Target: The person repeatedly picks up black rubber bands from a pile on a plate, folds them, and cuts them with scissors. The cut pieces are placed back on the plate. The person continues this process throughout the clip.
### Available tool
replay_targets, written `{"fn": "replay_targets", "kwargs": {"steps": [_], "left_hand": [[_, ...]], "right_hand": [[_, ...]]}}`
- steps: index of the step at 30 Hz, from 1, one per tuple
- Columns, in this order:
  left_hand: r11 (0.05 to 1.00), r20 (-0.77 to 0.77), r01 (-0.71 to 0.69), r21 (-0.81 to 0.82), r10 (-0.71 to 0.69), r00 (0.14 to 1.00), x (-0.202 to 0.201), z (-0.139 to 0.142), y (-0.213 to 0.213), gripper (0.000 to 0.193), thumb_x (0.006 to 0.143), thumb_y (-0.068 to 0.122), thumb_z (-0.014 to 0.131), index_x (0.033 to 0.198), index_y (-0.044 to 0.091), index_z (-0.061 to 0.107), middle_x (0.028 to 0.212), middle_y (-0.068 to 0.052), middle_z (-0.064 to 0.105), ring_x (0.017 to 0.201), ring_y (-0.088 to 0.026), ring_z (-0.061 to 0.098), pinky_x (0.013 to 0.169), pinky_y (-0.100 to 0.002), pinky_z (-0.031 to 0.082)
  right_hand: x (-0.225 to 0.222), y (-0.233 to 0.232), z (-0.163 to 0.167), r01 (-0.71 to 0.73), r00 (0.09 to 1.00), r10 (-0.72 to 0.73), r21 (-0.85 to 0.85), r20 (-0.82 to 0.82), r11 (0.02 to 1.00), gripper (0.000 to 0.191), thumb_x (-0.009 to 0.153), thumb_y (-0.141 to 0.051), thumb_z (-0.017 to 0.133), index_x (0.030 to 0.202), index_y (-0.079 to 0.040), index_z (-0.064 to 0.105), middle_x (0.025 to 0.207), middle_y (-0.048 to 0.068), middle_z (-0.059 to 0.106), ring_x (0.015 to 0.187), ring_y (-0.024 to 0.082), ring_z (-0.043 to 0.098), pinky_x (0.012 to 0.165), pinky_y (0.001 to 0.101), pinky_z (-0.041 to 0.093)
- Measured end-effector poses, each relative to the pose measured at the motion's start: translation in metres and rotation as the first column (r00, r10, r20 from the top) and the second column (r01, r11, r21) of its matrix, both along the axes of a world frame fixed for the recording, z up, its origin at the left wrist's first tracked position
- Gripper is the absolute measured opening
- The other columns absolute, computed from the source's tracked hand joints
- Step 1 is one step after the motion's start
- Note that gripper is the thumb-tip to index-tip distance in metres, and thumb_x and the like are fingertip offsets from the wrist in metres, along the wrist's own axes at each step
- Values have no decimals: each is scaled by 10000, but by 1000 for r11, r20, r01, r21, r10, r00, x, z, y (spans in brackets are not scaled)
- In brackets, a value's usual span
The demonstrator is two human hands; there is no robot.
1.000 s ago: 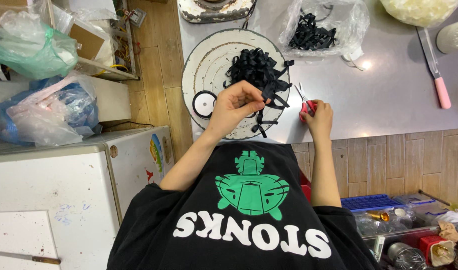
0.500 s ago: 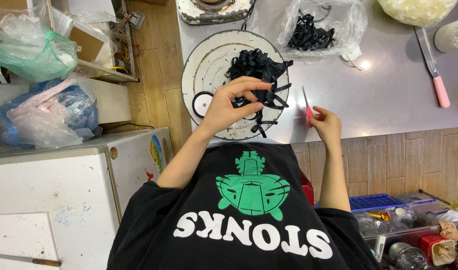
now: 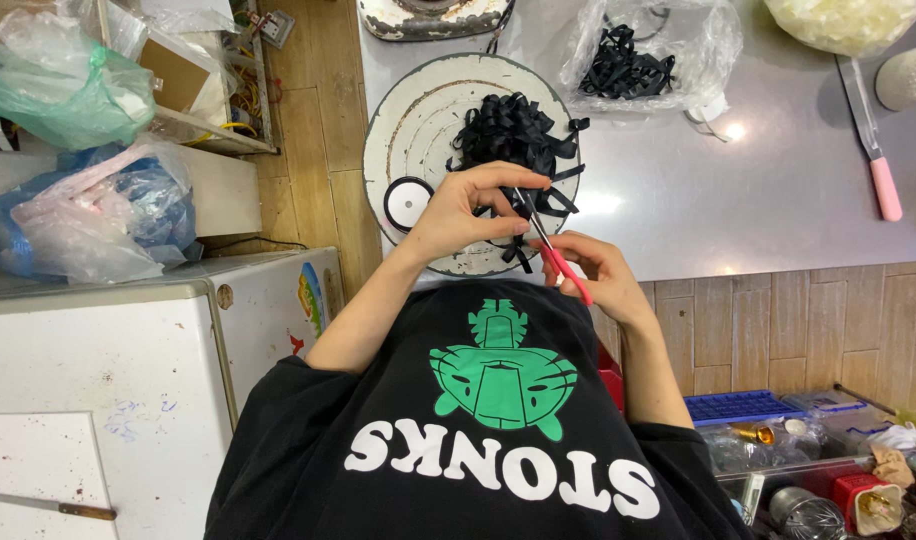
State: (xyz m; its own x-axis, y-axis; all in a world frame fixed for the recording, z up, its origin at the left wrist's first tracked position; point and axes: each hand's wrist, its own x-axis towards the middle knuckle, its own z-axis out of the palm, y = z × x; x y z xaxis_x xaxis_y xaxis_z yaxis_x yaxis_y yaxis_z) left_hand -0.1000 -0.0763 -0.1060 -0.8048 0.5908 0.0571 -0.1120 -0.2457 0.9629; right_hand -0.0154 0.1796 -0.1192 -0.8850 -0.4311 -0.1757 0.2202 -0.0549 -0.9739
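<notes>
My left hand pinches a strip of black ribbon over the near edge of a round white tray. My right hand grips red-handled scissors, and their blades reach up to the ribbon just beside my left fingertips. A heap of cut black ribbon pieces lies on the tray. A small spool of black ribbon rests on the tray's left side.
A clear plastic bag of black ribbon lies on the steel table behind the tray. A pink-handled knife lies at the right. A white cabinet and plastic bags stand at the left, with cluttered bins lower right.
My right hand has brought the scissors left from beside the tray to my left hand. The blades now meet the ribbon. My left hand stayed over the tray's near edge.
</notes>
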Motion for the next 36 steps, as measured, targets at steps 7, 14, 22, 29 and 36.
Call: {"fn": "replay_targets", "kwargs": {"steps": [7, 14, 22, 29, 36], "left_hand": [[994, 95, 37, 101, -47, 994, -5, -7, 3, 499, 863, -61, 806, 1338, 14, 672, 1390, -110, 654, 877, -79, 701, 796, -216, 562], [997, -55, 3, -75, -7, 998, -12, -15, -8, 531, 827, -29, 831, 1328, 48, 675, 1420, -113, 621, 837, -87, 706, 844, -225, 554], [833, -171, -279, -478, 223, 960, -10, -25, -18, 436, 773, 5, 832, 1065, 58, 513, 1144, -98, 618, 834, -146, 773, 698, -265, 597], [901, -180, -314, -300, 270, 946, -3, -21, -34, 423, 903, -25, 783, 1171, 46, 464, 1049, -78, 692, 904, -148, 716, 850, -270, 551], [989, -2, -105, -108, 105, 994, 7, 11, -21, 405, 953, -9, 719, 1247, 60, 450, 1066, -70, 652, 927, -120, 732, 853, -272, 554]], "right_hand": [[1, -16, -2, 109, 994, -108, -79, 20, 991, 696, 804, -464, 831, 1271, 29, 679, 941, 26, 648, 808, 119, 628, 743, 259, 526], [-6, -7, -14, 222, 975, -222, 44, -4, 974, 500, 829, -179, 805, 1264, 43, 699, 841, 21, 643, 754, 107, 608, 699, 243, 503], [-36, 21, -33, 607, 795, -417, 585, -440, 539, 466, 841, -147, 823, 1258, -34, 647, 1015, 82, 738, 906, 169, 697, 765, 313, 516], [-30, 18, -44, 482, 867, -243, 857, -435, 183, 354, 817, -201, 843, 1117, -69, 708, 1067, 115, 704, 966, 308, 662, 806, 407, 506], [-34, 13, -31, 690, 706, -219, 585, -673, 427, 107, 912, -138, 809, 934, -55, 744, 1164, 87, 705, 1083, 275, 627, 917, 372, 490]]}}
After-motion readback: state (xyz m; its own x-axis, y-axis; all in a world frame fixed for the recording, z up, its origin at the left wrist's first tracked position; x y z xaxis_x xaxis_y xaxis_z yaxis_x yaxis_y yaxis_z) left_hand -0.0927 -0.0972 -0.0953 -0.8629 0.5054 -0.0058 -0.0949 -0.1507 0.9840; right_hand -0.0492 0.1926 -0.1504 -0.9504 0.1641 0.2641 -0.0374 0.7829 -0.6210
